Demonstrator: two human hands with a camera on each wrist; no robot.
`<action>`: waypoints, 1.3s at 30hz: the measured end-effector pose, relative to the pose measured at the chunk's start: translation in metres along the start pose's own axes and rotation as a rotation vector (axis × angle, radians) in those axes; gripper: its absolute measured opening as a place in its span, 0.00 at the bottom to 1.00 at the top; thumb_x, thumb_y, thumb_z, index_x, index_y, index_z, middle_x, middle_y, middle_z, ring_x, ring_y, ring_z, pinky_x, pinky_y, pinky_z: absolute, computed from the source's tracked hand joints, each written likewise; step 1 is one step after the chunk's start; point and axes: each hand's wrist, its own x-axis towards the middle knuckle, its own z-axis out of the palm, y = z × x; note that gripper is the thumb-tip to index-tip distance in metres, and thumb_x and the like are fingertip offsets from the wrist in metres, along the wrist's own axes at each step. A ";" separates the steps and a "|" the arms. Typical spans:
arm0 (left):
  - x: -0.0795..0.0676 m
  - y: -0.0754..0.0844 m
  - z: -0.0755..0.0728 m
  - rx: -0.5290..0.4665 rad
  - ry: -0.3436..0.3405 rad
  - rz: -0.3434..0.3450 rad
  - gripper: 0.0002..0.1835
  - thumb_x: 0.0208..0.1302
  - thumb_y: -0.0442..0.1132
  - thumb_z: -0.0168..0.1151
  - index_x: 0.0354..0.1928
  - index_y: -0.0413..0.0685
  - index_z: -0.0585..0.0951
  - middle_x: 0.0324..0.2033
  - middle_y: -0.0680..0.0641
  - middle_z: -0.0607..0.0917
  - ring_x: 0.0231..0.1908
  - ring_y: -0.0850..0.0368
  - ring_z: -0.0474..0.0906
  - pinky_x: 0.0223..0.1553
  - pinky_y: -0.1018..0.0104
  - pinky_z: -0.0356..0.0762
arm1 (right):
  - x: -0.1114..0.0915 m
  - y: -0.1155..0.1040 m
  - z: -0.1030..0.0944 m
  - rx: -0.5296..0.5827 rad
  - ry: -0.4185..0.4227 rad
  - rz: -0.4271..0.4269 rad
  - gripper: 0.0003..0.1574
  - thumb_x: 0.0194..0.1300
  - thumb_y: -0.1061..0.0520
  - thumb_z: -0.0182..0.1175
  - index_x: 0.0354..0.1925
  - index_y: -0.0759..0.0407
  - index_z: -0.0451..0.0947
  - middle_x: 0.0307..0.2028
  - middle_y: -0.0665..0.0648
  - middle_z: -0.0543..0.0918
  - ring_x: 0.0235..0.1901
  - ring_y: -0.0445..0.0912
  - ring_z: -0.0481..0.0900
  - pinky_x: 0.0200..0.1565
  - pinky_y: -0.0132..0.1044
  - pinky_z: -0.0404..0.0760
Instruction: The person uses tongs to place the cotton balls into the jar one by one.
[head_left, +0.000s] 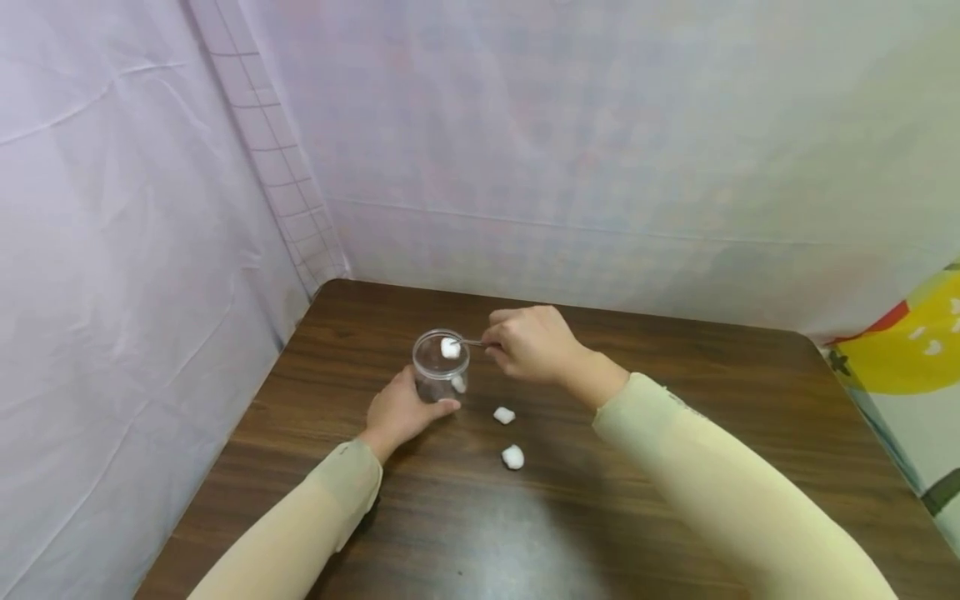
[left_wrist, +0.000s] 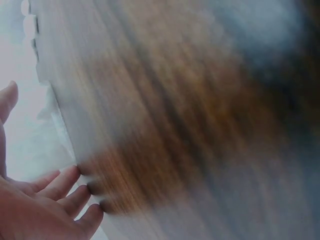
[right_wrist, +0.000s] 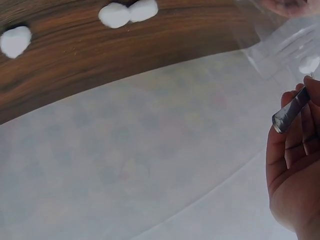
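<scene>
Cotton ball (head_left: 450, 348), by its look: soft white fluff at the tips of metal tweezers (head_left: 472, 342), which the right grip (head_left: 531, 343) clamped between thumb and fingers. It showed within the rim of a clear jar (head_left: 433, 387); whether it hung above the mouth or just inside, I could not tell. Nearly weightless and squashy, I judged, it needed only a light pinch through the middle; a hold on the outer wisps risked tearing fibres away or dropping it. The left grip (head_left: 400, 408) was curled round the jar's wall below the rim, a sensible place, since the smooth side looked slippery and the jar light enough to tip. Another white ball (head_left: 459, 384) showed through that wall. The jar was nearer the worktop's (head_left: 322, 358) far-left corner than its far-right. Loose balls (head_left: 504, 415) lay from there toward the near edge, and a pale curtain (head_left: 525, 125) hung beyond the far edge.
</scene>
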 end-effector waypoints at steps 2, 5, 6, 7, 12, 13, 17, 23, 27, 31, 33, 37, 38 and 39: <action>0.000 0.000 0.001 -0.002 0.003 0.000 0.47 0.48 0.66 0.75 0.63 0.42 0.73 0.57 0.41 0.81 0.54 0.40 0.78 0.51 0.42 0.74 | 0.003 -0.002 0.004 -0.008 -0.020 0.000 0.05 0.58 0.55 0.69 0.35 0.50 0.89 0.26 0.43 0.76 0.18 0.36 0.71 0.20 0.34 0.73; 0.000 -0.001 0.001 -0.005 0.004 0.002 0.48 0.48 0.66 0.75 0.64 0.42 0.72 0.58 0.41 0.81 0.54 0.40 0.78 0.52 0.42 0.74 | 0.005 -0.004 0.008 -0.013 -0.054 0.005 0.06 0.58 0.54 0.69 0.37 0.50 0.89 0.27 0.43 0.76 0.18 0.36 0.71 0.20 0.34 0.73; 0.001 -0.001 0.001 -0.005 0.004 0.004 0.48 0.48 0.66 0.75 0.64 0.42 0.72 0.58 0.41 0.81 0.54 0.40 0.78 0.52 0.42 0.73 | 0.005 -0.004 0.008 -0.015 -0.063 0.007 0.06 0.59 0.54 0.69 0.37 0.50 0.90 0.27 0.43 0.76 0.18 0.36 0.71 0.20 0.34 0.73; 0.000 -0.001 0.001 -0.006 0.005 0.004 0.48 0.48 0.66 0.75 0.63 0.42 0.73 0.58 0.41 0.81 0.54 0.40 0.78 0.52 0.42 0.73 | 0.006 -0.005 0.009 -0.018 -0.068 0.009 0.06 0.59 0.54 0.69 0.37 0.49 0.90 0.27 0.42 0.76 0.18 0.36 0.71 0.20 0.34 0.73; 0.000 0.000 0.000 -0.011 0.008 0.005 0.47 0.47 0.65 0.75 0.63 0.42 0.73 0.58 0.41 0.81 0.54 0.40 0.78 0.53 0.42 0.73 | 0.006 -0.005 0.008 -0.033 -0.071 0.011 0.06 0.59 0.54 0.69 0.37 0.48 0.89 0.27 0.42 0.77 0.19 0.37 0.72 0.21 0.36 0.74; 0.000 0.000 0.000 -0.012 0.008 0.003 0.47 0.47 0.65 0.75 0.63 0.42 0.73 0.58 0.41 0.81 0.54 0.40 0.78 0.53 0.42 0.73 | 0.006 -0.005 0.008 -0.033 -0.070 0.010 0.06 0.59 0.54 0.69 0.37 0.49 0.89 0.28 0.43 0.77 0.19 0.37 0.72 0.21 0.36 0.74; 0.000 0.001 0.001 -0.013 0.004 0.003 0.47 0.48 0.65 0.75 0.63 0.42 0.73 0.58 0.41 0.81 0.54 0.40 0.78 0.53 0.42 0.73 | 0.003 -0.004 0.005 -0.029 -0.072 0.016 0.07 0.58 0.53 0.68 0.37 0.49 0.89 0.28 0.43 0.77 0.19 0.37 0.73 0.20 0.37 0.75; 0.000 0.001 0.000 -0.003 0.000 -0.002 0.47 0.49 0.65 0.75 0.64 0.43 0.72 0.58 0.42 0.81 0.55 0.41 0.78 0.53 0.43 0.73 | -0.003 -0.001 0.000 -0.027 -0.067 0.019 0.05 0.59 0.54 0.68 0.35 0.49 0.88 0.27 0.43 0.75 0.18 0.37 0.70 0.19 0.36 0.72; -0.001 0.001 0.000 0.001 -0.004 0.005 0.47 0.49 0.65 0.74 0.64 0.42 0.72 0.58 0.42 0.80 0.55 0.41 0.78 0.53 0.42 0.73 | -0.017 0.001 -0.005 -0.020 -0.054 0.031 0.04 0.59 0.54 0.69 0.35 0.49 0.88 0.26 0.43 0.75 0.17 0.37 0.69 0.18 0.35 0.70; -0.002 0.002 0.000 0.003 -0.002 0.013 0.47 0.49 0.65 0.74 0.63 0.42 0.72 0.58 0.41 0.80 0.55 0.40 0.78 0.52 0.42 0.73 | -0.044 0.006 -0.008 -0.030 -0.044 0.048 0.03 0.58 0.53 0.70 0.34 0.48 0.88 0.26 0.43 0.73 0.16 0.36 0.67 0.16 0.35 0.67; -0.001 0.002 0.000 0.006 0.001 0.011 0.47 0.48 0.65 0.75 0.63 0.42 0.73 0.57 0.42 0.81 0.54 0.40 0.78 0.52 0.42 0.74 | -0.060 0.008 -0.008 -0.024 -0.045 0.049 0.03 0.57 0.53 0.71 0.33 0.48 0.88 0.25 0.43 0.72 0.16 0.36 0.65 0.14 0.35 0.65; 0.000 0.001 0.000 0.012 -0.002 0.009 0.47 0.48 0.66 0.75 0.63 0.43 0.73 0.58 0.42 0.81 0.54 0.40 0.78 0.51 0.41 0.73 | -0.092 0.009 -0.004 -0.005 -0.050 0.057 0.05 0.55 0.54 0.72 0.33 0.49 0.88 0.25 0.43 0.72 0.15 0.35 0.64 0.14 0.34 0.64; 0.000 0.001 0.000 0.014 -0.004 0.008 0.47 0.48 0.66 0.75 0.63 0.43 0.73 0.58 0.42 0.81 0.54 0.40 0.78 0.52 0.41 0.73 | -0.099 0.008 -0.002 -0.001 -0.048 0.059 0.06 0.54 0.54 0.73 0.33 0.49 0.88 0.25 0.43 0.73 0.16 0.35 0.64 0.14 0.34 0.64; 0.000 0.001 0.000 0.016 -0.006 0.008 0.47 0.48 0.66 0.74 0.63 0.43 0.73 0.58 0.42 0.81 0.55 0.40 0.78 0.52 0.41 0.73 | -0.106 0.007 0.000 0.003 -0.050 0.061 0.06 0.54 0.54 0.73 0.33 0.49 0.88 0.26 0.43 0.74 0.16 0.35 0.65 0.14 0.34 0.65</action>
